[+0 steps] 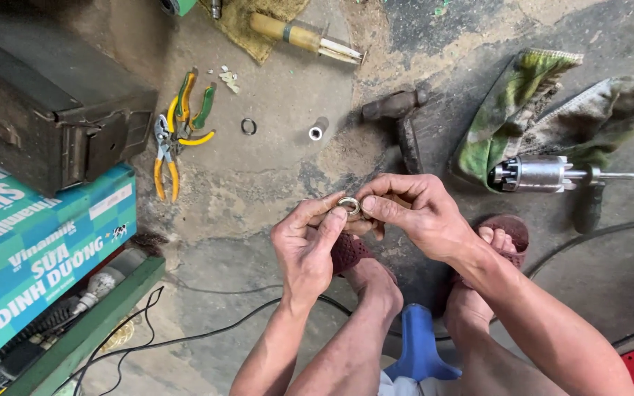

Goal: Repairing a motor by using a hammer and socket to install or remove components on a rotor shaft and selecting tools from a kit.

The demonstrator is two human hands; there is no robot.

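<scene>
Bare concrete floor, stained, dusty and patched with darker areas, under even daylight. A dark metal box stands at upper left, a teal carton just below it, beside a green tray. Black cables trail across the floor.

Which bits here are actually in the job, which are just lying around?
In hand:
- small metal ring, pinched between left hand and right hand

Lying about:
- pliers
- green-handled snips
- dark ring
- small sleeve
- hammer
- motor part on rag
- metal box
</scene>
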